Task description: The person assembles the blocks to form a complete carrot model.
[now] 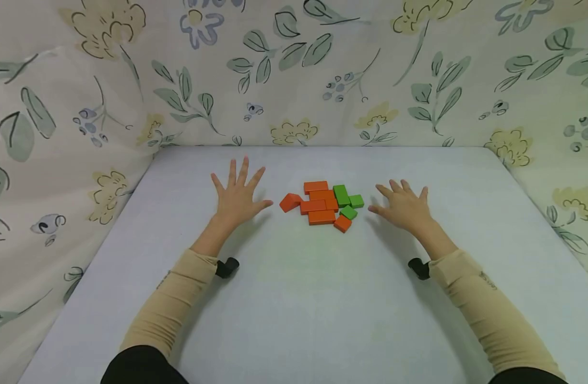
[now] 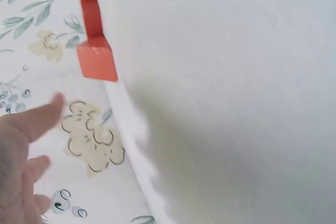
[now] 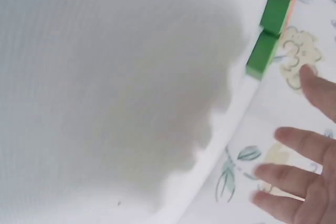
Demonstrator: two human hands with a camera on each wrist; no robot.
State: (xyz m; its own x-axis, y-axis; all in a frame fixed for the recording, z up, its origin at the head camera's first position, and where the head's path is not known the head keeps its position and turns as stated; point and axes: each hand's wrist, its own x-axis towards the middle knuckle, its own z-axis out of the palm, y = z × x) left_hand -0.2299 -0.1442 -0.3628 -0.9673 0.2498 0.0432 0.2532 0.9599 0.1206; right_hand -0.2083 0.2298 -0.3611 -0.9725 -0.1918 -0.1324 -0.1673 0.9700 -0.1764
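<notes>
My left hand (image 1: 236,201) hovers with fingers spread wide, just left of a flat cluster of small blocks. On the other side my right hand (image 1: 404,207) is spread too, its thumb toward the green blocks. Neither hand holds anything. Several orange blocks (image 1: 321,217) lie side by side in the middle of the cluster. An orange five-sided block (image 1: 290,202) juts out at the left end. Green blocks (image 1: 341,196) sit along the right side, with an orange block (image 1: 343,223) at the lower right. The left wrist view shows an orange block (image 2: 97,61) beyond the fingers.
The blocks lie on a white table (image 1: 294,298). A floral cloth (image 1: 294,74) hangs behind the table's far edge and along both sides. Black wrist cameras (image 1: 227,268) are strapped at both cuffs, and the hands cast shadows on the white surface.
</notes>
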